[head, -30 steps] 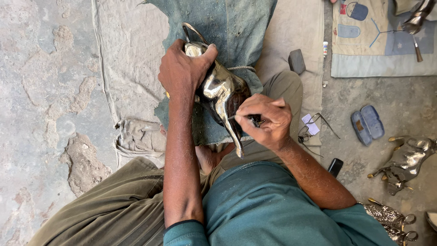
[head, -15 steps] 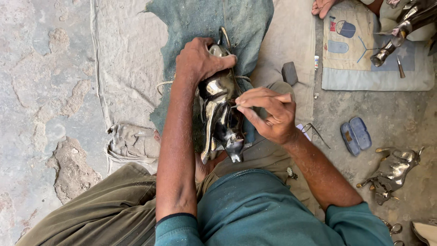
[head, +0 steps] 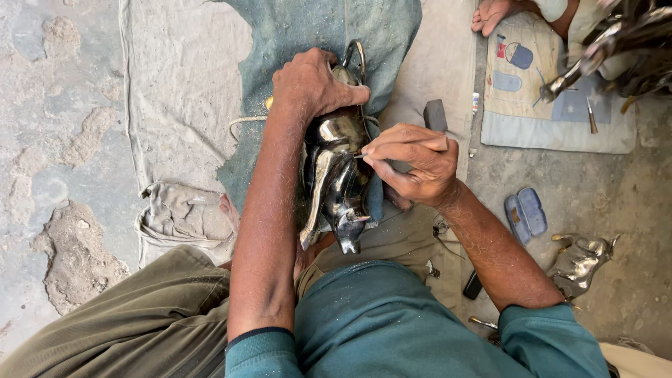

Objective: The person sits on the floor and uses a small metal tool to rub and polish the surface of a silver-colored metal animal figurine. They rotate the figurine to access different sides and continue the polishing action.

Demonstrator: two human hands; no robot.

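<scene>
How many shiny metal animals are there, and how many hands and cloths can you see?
Shiny metal figures: 3, one held, one on the ground, one with another person
The person's own hands: 2, left hand, right hand
Cloths: 3, teal cloth, crumpled rag, patterned mat
Total: 8

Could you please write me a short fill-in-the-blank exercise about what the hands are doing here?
1. The left hand presses down on a shiny ____ figurine.
2. The right hand pinches a thin ____ against the figurine.
3. The figurine lies over a ____ cloth.

Missing words: metal; tool; teal
</scene>
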